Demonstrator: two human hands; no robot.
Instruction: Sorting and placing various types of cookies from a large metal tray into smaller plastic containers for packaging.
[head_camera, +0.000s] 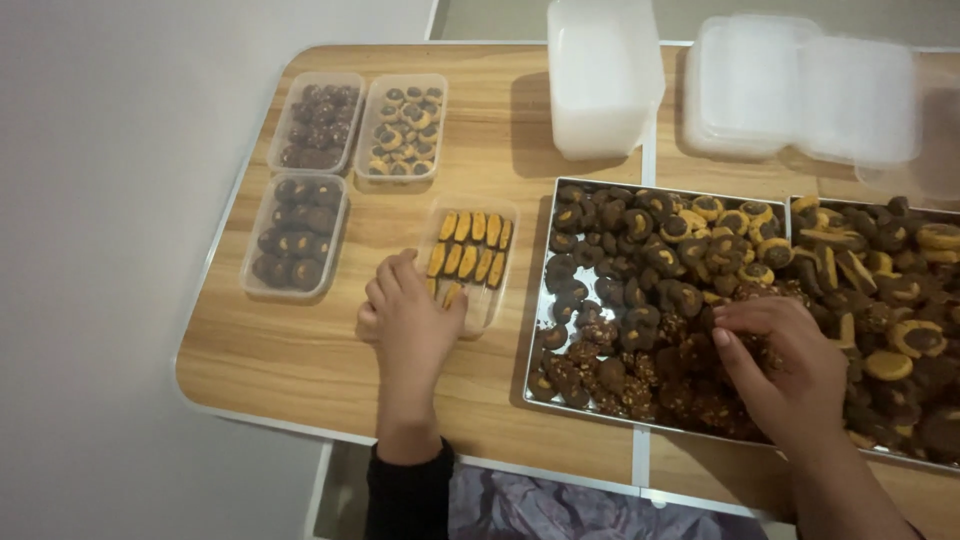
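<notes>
Near the counter (300, 370) front edge: left hand (408, 322) loosely spread against the clear tub (470, 262) of orange biscuits; right hand (780, 360) pinching crumbly cookies (640, 370) in the tray (535, 330), likely fragile, best lifted by the sides

Left hand (408, 325) flat, fingers together; right hand (785, 365) curled, pinching

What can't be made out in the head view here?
- Right hand: fingertips curl into the tray of cookies; whether it grips one is hidden.
- Left hand: covers the near corner of the half-filled container.
- Second tray: cut off by the right edge.
- Stacked empty containers: translucent and overlapping, count unclear.
- Person's sleeve: cut off by the bottom edge.
</notes>
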